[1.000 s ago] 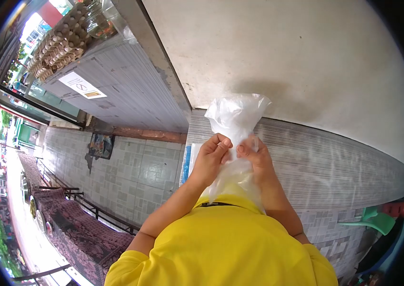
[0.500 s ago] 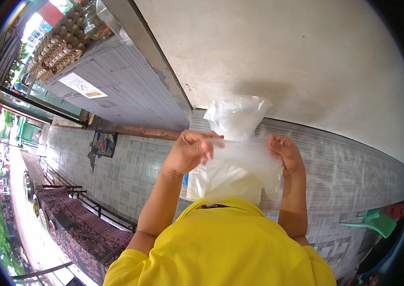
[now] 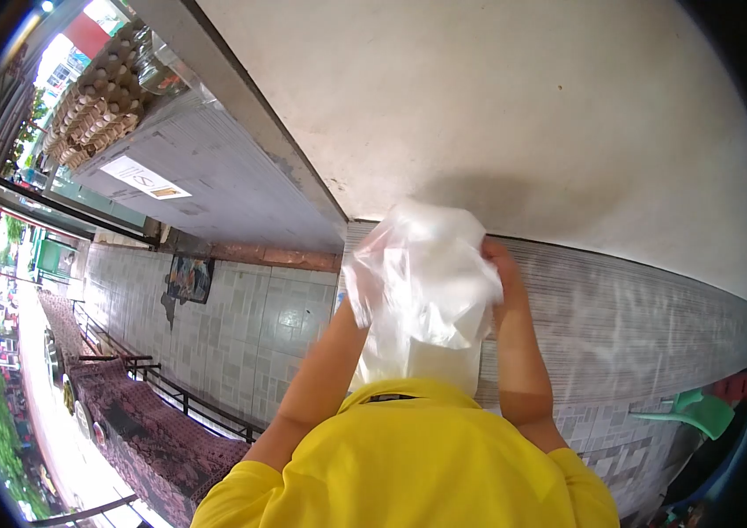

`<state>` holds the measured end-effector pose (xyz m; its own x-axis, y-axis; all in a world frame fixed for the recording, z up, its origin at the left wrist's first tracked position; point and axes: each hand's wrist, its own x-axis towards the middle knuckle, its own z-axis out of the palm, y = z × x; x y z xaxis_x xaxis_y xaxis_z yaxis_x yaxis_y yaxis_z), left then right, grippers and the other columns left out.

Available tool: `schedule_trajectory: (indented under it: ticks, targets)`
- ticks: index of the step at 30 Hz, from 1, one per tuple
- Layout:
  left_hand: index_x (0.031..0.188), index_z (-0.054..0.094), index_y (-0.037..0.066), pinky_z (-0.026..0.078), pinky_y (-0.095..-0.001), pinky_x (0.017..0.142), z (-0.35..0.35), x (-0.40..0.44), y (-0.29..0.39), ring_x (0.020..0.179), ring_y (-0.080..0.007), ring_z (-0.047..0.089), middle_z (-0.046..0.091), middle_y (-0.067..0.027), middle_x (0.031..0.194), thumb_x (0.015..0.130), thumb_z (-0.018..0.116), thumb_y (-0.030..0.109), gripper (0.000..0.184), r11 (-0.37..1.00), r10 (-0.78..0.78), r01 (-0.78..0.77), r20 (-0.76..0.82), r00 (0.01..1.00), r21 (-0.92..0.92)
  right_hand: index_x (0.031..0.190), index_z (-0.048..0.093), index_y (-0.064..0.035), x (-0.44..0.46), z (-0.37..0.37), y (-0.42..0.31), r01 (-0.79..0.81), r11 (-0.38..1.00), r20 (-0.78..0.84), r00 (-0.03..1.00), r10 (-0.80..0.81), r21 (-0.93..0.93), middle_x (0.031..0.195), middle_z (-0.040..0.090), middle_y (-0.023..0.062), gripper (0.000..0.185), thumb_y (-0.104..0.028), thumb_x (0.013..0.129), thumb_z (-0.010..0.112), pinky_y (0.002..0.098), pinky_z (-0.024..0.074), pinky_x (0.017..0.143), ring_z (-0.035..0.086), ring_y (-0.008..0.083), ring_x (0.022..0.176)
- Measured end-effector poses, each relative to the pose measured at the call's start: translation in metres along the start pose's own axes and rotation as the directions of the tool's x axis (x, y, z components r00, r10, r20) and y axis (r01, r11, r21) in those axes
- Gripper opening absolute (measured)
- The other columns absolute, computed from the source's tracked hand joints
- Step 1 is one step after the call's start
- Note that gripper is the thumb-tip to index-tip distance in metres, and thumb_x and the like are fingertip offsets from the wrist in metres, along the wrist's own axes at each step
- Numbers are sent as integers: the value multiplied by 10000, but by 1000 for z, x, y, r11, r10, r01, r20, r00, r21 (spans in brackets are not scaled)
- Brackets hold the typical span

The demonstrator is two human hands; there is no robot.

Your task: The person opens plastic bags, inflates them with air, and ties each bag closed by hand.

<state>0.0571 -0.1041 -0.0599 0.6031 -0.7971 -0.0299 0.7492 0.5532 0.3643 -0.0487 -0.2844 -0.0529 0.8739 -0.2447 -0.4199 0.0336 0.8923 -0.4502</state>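
Observation:
A clear, crinkled plastic bag (image 3: 422, 273) is raised in front of my chest, above the grey striped counter (image 3: 620, 326). Its right side is in my right hand (image 3: 496, 260), with the fingers curled at the edge. My left hand is at the bag's left side, mostly covered by the plastic, so its fingers do not show. Below it, close to my yellow shirt (image 3: 408, 462), lies more plastic (image 3: 422, 359) with something pale in or under it; the contents cannot be made out.
A bare pale wall (image 3: 496, 106) rises behind the counter. Stacked egg trays (image 3: 96, 110) stand on a grey cabinet (image 3: 232, 167) at upper left. The tiled floor (image 3: 241, 343) runs to a railing and a patterned cloth (image 3: 136, 422). A green plastic thing (image 3: 699, 414) is at right.
The bag, stretched flat between both hands before, is now bunched and lifted towards the wall. Both hands have moved with it, and the left one has gone mostly behind the plastic.

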Motion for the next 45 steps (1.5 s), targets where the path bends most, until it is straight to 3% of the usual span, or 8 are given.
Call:
schedule_trajectory:
  ticks: [1, 4, 10, 19, 22, 28, 36, 45]
  targets:
    - [1172, 512, 102, 496, -337, 794, -38, 5, -5, 981, -189, 575, 556, -66, 1156, 898, 417, 360, 388, 951, -113, 140, 114, 987, -274, 998, 562, -39, 2, -8, 9, -4, 999, 6, 1000, 4, -50, 875, 607, 82, 199, -151, 835, 556, 316, 521, 707, 602, 187, 796]
    - [1088, 545, 126, 511, -331, 762, -65, 2, -19, 942, -167, 585, 603, -26, 1038, 857, 436, 441, 406, 982, -188, 184, -322, 928, -44, 1012, 563, -39, 57, -111, 42, -222, 966, -149, 968, 202, -132, 892, 599, 86, 211, -150, 832, 558, 339, 518, 711, 595, 202, 812]
    - [1041, 564, 131, 510, -311, 761, -99, 12, -28, 911, -168, 594, 607, -14, 1013, 868, 449, 420, 356, 975, -212, 224, -358, 909, -10, 999, 570, -60, 49, -88, 45, -134, 967, -182, 979, 95, -217, 865, 594, 59, 251, -128, 764, 626, 302, 494, 673, 575, 170, 771]
    - [970, 556, 98, 479, -299, 748, -107, 6, -32, 830, -168, 582, 600, -27, 916, 869, 487, 334, 265, 947, 35, 152, -559, 828, 284, 952, 585, -72, 42, -96, 42, -20, 945, -155, 987, -32, -327, 813, 557, 26, 197, -175, 786, 610, 282, 464, 661, 540, 150, 718]
    - [910, 554, 67, 440, -258, 717, -64, -29, -9, 770, -127, 544, 572, -19, 857, 866, 525, 257, 197, 679, 290, 373, -697, 655, 632, 900, 571, -74, 3, -62, 26, 21, 903, -254, 957, -143, -430, 740, 491, -8, 146, -194, 819, 581, 230, 407, 601, 472, 107, 643]
    - [897, 562, 1, 438, -255, 754, 55, -78, -20, 833, -109, 538, 571, -13, 847, 807, 620, 60, 123, 196, 124, -76, 52, 991, 978, 838, 565, -67, -70, 11, 30, 222, 788, -8, 961, -277, -575, 687, 450, -24, 181, -245, 866, 546, 208, 360, 617, 415, 68, 642]
    - [882, 536, -5, 449, -228, 660, 63, -85, -23, 702, -86, 543, 581, -30, 748, 823, 617, 78, 131, 406, 173, -44, -29, 985, 913, 908, 605, -52, -88, 57, 48, 461, 423, 320, 875, -364, -780, 754, 521, 0, 141, -164, 824, 602, 198, 394, 704, 488, 81, 740]
    - [872, 518, 15, 389, -185, 523, 87, -98, -3, 613, -30, 483, 534, 6, 767, 839, 593, 69, 98, 219, 312, -94, 21, 950, 971, 893, 636, -25, -104, 69, 48, 265, 697, 222, 963, -154, -666, 791, 609, 23, 134, -69, 767, 652, 211, 443, 681, 560, 90, 744]
